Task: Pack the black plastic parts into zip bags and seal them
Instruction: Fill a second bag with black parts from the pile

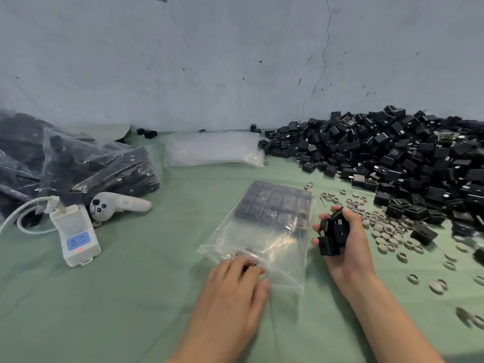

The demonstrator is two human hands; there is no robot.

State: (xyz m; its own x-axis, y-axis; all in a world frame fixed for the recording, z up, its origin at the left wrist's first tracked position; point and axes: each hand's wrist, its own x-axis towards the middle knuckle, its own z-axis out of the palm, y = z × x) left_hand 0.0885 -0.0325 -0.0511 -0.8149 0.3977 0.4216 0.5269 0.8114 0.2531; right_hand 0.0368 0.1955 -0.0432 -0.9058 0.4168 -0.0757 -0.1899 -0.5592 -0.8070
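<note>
Left grip (233, 289) rests loose-fingered on zip bag (262, 237) mouth, mid table (131, 297); right grip (345, 239) clamped on a few black parts (331, 234) just beside it. Parts prob. light, stiff; prongs may snag. Bag film thin, slippery, so hold by mouth lip.

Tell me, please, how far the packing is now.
Done: several filled bags lie at left. In hand: the open zip bag holds a layer of black parts; the left hand touches its mouth, the right hand grips several more. Left: sealing it, and the pile at right.
</note>
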